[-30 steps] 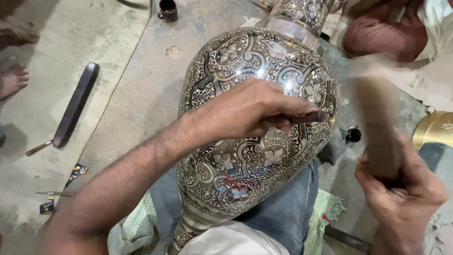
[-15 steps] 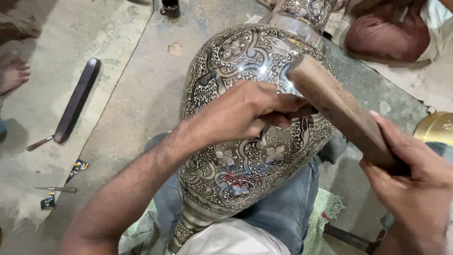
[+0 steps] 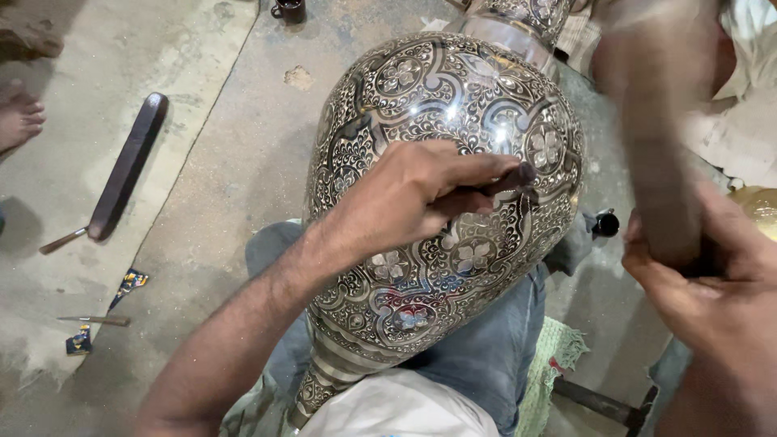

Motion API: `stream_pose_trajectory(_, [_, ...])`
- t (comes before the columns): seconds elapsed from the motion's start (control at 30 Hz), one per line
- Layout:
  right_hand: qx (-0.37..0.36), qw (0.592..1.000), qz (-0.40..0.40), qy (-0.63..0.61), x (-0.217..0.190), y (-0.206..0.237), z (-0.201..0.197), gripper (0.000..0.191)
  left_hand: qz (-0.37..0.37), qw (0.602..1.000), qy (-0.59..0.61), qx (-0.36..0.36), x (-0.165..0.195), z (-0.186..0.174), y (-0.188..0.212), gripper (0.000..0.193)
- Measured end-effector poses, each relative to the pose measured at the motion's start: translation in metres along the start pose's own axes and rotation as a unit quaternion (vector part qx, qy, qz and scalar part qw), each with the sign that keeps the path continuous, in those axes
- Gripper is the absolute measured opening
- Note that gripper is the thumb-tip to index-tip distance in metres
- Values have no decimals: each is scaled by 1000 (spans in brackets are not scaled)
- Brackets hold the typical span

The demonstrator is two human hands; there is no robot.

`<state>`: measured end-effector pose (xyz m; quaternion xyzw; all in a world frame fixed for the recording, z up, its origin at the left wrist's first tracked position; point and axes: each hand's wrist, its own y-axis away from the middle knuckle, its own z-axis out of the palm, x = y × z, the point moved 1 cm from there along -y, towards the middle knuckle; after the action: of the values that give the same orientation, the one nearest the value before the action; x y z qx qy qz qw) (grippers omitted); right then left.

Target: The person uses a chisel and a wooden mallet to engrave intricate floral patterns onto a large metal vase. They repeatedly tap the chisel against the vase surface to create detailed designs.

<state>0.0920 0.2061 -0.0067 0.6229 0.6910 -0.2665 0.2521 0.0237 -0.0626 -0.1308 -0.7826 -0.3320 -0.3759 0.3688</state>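
Observation:
A large engraved metal vase point(image 3: 429, 105) with black and silver flower patterns lies across my lap, neck pointing away. My left hand point(image 3: 405, 198) rests on its belly and pinches a thin dark chisel point(image 3: 506, 180) whose tip touches the surface. My right hand point(image 3: 712, 283) grips a wooden mallet point(image 3: 660, 146), raised and motion-blurred at the right, clear of the chisel.
A long dark flat tool point(image 3: 121, 178) lies on the concrete floor at left, with a small metal rod point(image 3: 95, 320) and scraps nearby. A bare foot point(image 3: 18, 121) shows at the left edge. A small dark cup point(image 3: 288, 10) stands at top. A brass object point(image 3: 757, 206) sits at right.
The mallet had swung down onto the chisel head half a second ago; now it is lifted back up to the right. My left hand and the chisel stay in place.

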Motion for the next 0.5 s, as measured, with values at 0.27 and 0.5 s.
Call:
stream_pose_trajectory(0.27, [-31,983,-33,178,-14,-10,1,58,-14,999,13,26,2,1,7,38])
stream_pose_trajectory(0.5, [-27,986,33,162,-36,-20,6,54,-13,997,3,75,1,10,19,38])
